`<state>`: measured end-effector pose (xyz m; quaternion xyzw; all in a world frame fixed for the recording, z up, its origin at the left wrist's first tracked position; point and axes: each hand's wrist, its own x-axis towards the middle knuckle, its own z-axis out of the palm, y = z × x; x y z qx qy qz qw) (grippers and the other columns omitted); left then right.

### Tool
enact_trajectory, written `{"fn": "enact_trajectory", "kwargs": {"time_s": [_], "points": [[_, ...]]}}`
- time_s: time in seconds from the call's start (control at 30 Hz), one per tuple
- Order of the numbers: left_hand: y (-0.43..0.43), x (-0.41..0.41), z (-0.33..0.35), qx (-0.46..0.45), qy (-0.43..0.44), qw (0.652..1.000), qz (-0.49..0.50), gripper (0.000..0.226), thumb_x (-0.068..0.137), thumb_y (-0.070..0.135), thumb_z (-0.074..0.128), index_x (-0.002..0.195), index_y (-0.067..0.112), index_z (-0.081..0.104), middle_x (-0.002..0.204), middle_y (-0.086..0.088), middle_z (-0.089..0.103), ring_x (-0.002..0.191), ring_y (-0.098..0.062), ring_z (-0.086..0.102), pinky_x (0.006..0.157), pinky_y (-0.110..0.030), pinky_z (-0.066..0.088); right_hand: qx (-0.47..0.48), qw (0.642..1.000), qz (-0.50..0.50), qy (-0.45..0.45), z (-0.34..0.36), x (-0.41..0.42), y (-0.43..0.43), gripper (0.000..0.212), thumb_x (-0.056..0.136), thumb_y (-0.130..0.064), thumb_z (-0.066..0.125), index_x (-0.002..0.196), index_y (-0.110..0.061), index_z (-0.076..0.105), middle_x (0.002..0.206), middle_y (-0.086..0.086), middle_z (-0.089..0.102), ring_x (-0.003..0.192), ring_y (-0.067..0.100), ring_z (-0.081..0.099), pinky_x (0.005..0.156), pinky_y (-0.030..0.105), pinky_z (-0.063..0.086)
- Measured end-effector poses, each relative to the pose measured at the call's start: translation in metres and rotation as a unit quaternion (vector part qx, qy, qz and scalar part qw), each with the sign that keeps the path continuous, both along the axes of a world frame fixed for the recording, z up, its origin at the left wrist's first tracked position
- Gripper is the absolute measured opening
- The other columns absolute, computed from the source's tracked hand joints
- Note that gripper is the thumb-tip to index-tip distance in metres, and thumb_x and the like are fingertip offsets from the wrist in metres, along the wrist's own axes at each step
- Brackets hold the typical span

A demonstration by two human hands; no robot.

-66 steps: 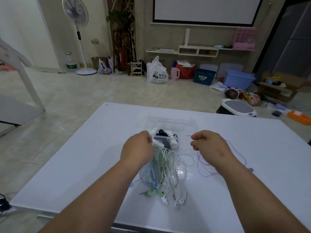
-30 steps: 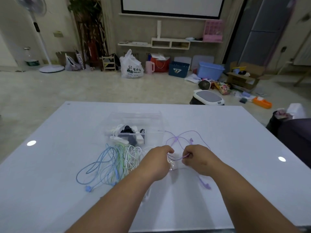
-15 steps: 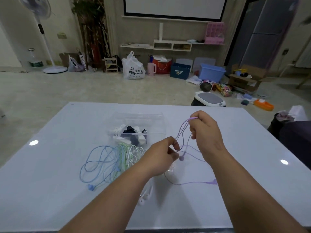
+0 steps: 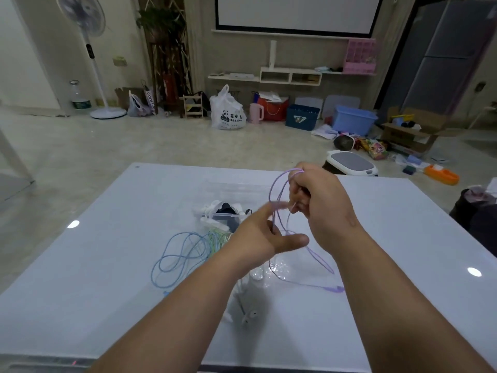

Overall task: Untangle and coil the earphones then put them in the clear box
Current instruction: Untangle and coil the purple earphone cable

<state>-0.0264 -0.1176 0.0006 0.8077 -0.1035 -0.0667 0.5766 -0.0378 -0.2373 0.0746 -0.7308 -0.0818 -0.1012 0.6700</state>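
Fingers (image 4: pixel 301 195) of the right hand (image 4: pixel 322 205) curl closed around loops of a thin purple earphone cord (image 4: pixel 277 200), lifted above the white worktop (image 4: pixel 107 278). At seven o'clock from it, the left hand (image 4: pixel 261 238) is spread open, thumb out, its blurred fingertips touching the hanging loops. One purple cord trails down to the worktop, ending in an earbud (image 4: pixel 334 289) at five o'clock. One clear box (image 4: pixel 228 200) sits at ten o'clock from the hands, holding white and dark items too blurred to count. One blue cord (image 4: pixel 172 254) and one green cord (image 4: pixel 215 238) lie looped at eight o'clock. White earbuds (image 4: pixel 248 316) lie below the left wrist.
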Motion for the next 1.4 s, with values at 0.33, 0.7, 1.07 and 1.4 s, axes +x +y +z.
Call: {"fn": "enact_trajectory", "kwargs": {"time_s": [0.33,0.7,1.07,1.4], "points": [[0.007,0.001,0.005,0.124,-0.005,0.991,0.053,0.036,0.093,0.039,0.05,0.077,0.008,0.059,0.073,-0.002,0.065,0.069,-0.022,0.057,0.067,-0.032,0.044,0.089,0.996,-0.008,-0.022,0.002,0.004,0.008,0.015,0.073,-0.011,0.044,0.058,-0.012,0.046,0.048,0.0,0.034,0.052,0.016,0.032,0.057,0.032,0.039],[0.03,-0.004,0.048,-0.254,0.045,0.961,0.104,0.031,0.098,0.026,0.048,0.069,0.014,0.047,0.053,0.0,0.039,0.044,-0.013,0.03,0.043,-0.021,0.022,-0.068,0.994,-0.069,0.044,-0.006,0.01,0.036,0.016,0.093,-0.026,0.053,0.082,-0.024,0.066,0.108,-0.011,0.056,0.093,-0.004,0.054,0.095,0.033,0.045],[0.105,-0.006,0.092,-0.35,-0.024,0.926,0.141,0.028,0.1,0.021,0.045,0.073,0.014,0.045,0.049,-0.001,0.039,0.038,-0.01,0.028,0.037,-0.017,0.021,0.098,0.975,0.199,-0.009,-0.01,0.006,0.09,0.063,0.078,-0.009,0.062,0.127,-0.038,0.036,0.116,0.013,0.069,0.098,0.041,0.065,0.092,0.052,0.05],[0.183,-0.011,0.092,-0.371,-0.046,0.889,0.263,0.034,0.099,0.026,0.048,0.067,0.015,0.048,0.051,0.001,0.045,0.04,-0.011,0.034,0.039,-0.019,0.025,-0.115,0.984,0.133,-0.003,-0.033,0.007,0.149,0.053,0.085,-0.007,0.057,0.109,-0.053,0.045,0.08,0.002,0.07,0.055,0.012,0.054,0.06,0.031,0.048]]}}
